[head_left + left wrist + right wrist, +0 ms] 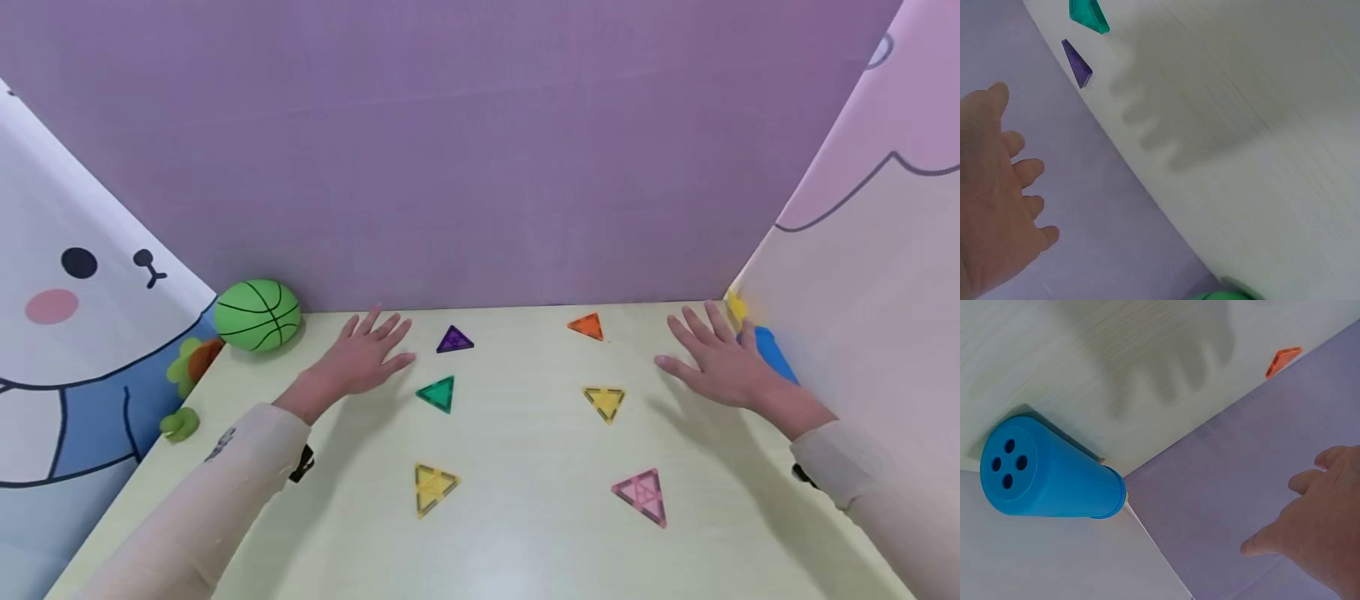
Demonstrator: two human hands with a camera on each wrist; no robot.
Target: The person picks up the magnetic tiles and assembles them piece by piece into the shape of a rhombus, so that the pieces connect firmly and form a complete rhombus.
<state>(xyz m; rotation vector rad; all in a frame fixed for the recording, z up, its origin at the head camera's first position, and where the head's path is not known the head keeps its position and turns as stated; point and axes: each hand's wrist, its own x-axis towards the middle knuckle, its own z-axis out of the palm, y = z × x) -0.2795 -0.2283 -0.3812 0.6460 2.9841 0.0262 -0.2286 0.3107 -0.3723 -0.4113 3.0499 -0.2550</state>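
Observation:
My left hand (362, 357) hovers above the table with fingers spread, holding nothing. Closest to it are a purple triangle tile (454, 339) and a green triangle tile (437, 394). Nearer the front on that side lies a yellow triangle tile (434, 489). On the other side my right hand (716, 360) is also raised, fingers spread, nothing held. An orange triangle tile (587, 327), a second yellow triangle tile (605, 403) and a pink triangle tile (643, 497) lie flat to its left. Both hands cast shadows on the tabletop.
A green ball (258, 315) sits in the far left corner. Below it are an orange-and-green toy (197, 364) and a small green toy (179, 425). By the right wall lies a blue cup-shaped object (1054, 472) with holes in its end. A purple wall (480, 167) closes the back.

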